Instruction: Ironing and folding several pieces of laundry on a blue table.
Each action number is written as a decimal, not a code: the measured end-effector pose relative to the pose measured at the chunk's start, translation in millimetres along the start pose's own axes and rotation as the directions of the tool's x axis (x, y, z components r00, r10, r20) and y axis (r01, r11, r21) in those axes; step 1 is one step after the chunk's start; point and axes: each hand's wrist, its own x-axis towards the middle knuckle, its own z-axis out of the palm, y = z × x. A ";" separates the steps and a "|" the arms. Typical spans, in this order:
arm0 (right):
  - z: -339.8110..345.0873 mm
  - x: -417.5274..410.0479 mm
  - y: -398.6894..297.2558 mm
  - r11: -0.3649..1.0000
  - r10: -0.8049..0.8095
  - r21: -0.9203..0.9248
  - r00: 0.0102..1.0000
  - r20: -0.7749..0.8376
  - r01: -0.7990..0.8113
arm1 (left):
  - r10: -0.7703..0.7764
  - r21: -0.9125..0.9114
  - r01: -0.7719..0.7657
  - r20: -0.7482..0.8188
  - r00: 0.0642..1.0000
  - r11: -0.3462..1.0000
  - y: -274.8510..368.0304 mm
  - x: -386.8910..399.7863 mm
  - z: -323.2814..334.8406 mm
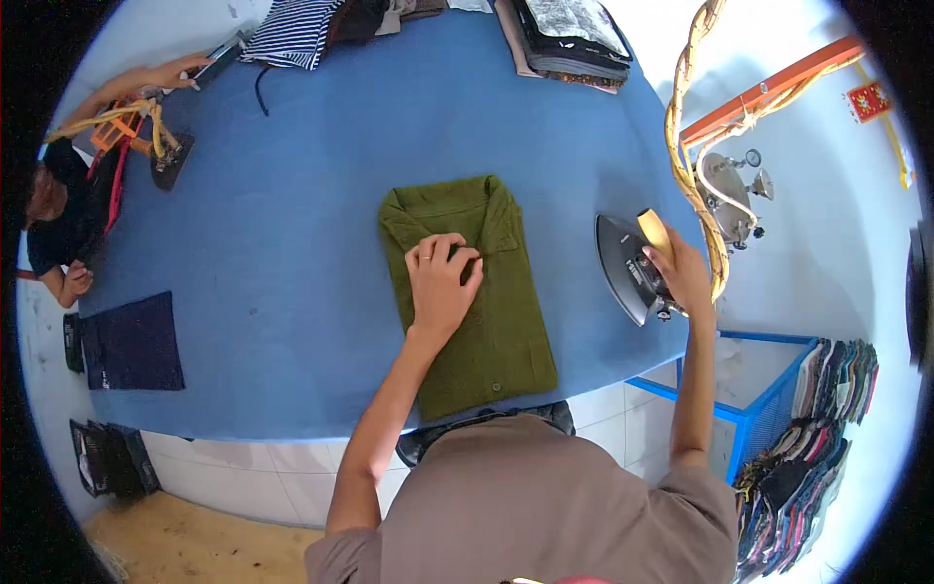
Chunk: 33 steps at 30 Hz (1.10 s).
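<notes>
A folded olive-green shirt (503, 328) with a collar and a buttoned front lies on the blue-covered table (292, 219), its collar at the far end. My left hand (443, 281), with a ring on one finger, rests on the shirt just below the collar, its fingers curled on the fabric at the placket. To the right of the shirt, my right hand (682, 270) grips the pale handle of a steam iron (624, 266). The iron is tilted on its side near the table's right edge; whether it touches the cloth I cannot tell.
Folded clothes (576, 44) and a striped garment (292, 33) lie along the far edge. At left are a dark folded garment (135, 343), another iron (173, 160) and a person (58, 212) reaching over the table. A wrapped hose (686, 131) hangs beside my right hand; a blue frame (766, 387) stands at right.
</notes>
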 end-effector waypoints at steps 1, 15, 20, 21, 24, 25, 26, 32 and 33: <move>-5.1 3.2 -3.5 0.987 0.098 0.121 0.991 0.094 -0.109 | 0.010 -0.003 -0.010 -0.005 1.000 1.000 1.3 3.0 1.5; -18.3 5.1 -20.3 0.577 0.223 0.635 0.847 0.482 -0.513 | 0.169 -0.093 -0.160 0.096 0.981 0.983 1.5 21.6 11.4; 11.1 -2.7 -93.3 0.953 -0.061 0.240 0.888 -0.455 0.188 | 0.117 -0.074 -0.117 0.002 0.993 0.990 -10.0 36.3 10.8; 18.4 -5.2 -121.9 0.885 0.005 0.436 0.932 -0.362 0.164 | 0.189 -0.016 -0.189 0.021 0.982 0.982 -15.2 44.2 10.1; 86.7 -0.3 -159.3 0.790 -0.342 0.357 0.842 -0.418 0.499 | 0.417 0.121 -0.426 0.098 0.904 0.896 -20.4 73.7 17.2; 110.3 2.1 -168.9 0.834 -0.383 0.255 0.846 -0.372 0.490 | 0.427 0.123 -0.437 0.099 0.899 0.891 -24.6 75.9 18.5; 127.9 0.8 -170.1 0.865 -0.417 0.148 0.851 -0.320 0.479 | 0.409 0.101 -0.423 0.137 0.902 0.900 -29.3 77.9 19.4; 127.3 4.6 -185.6 0.876 -0.331 0.238 0.880 -0.340 0.421 | 0.325 0.009 -0.332 0.178 0.929 0.943 -59.6 91.7 21.2; 120.8 9.6 -189.8 0.862 -0.309 0.283 0.878 -0.365 0.421 | 0.326 -0.028 -0.325 0.143 0.935 0.945 -59.8 95.1 23.0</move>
